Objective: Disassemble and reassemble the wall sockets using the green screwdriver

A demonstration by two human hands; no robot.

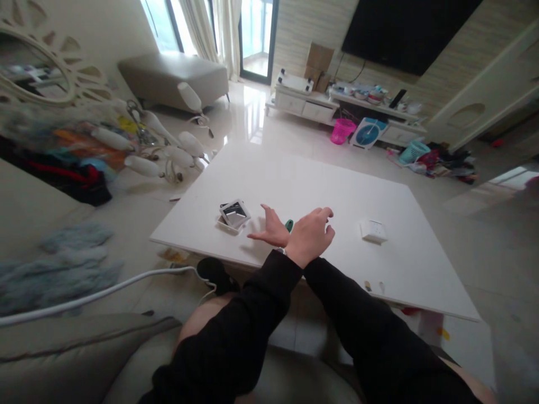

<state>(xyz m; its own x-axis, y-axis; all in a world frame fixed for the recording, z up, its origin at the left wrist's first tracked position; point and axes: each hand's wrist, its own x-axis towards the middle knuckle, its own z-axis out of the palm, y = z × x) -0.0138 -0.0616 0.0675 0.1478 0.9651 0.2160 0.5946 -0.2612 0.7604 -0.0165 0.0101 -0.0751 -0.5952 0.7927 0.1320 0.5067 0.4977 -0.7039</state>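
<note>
My forearms cross over the white table. My left hand lies on top, reaching right, its fingers loosely bent and apart from the thumb, with nothing seen in them. Beneath it, my right hand points left, thumb and fingers spread. A dark green object, perhaps a tool handle, shows partly between the hands; the rest is hidden. Left of my right hand lie stacked square switch-plate frames, white and dark. To the right of my left hand sits a white wall socket, apart from it.
Two small pieces lie near the table's front edge. A white cable runs at the left, below table height. A lamp with several white shades stands beyond the left edge. A pink basket and blue fan stand farther back.
</note>
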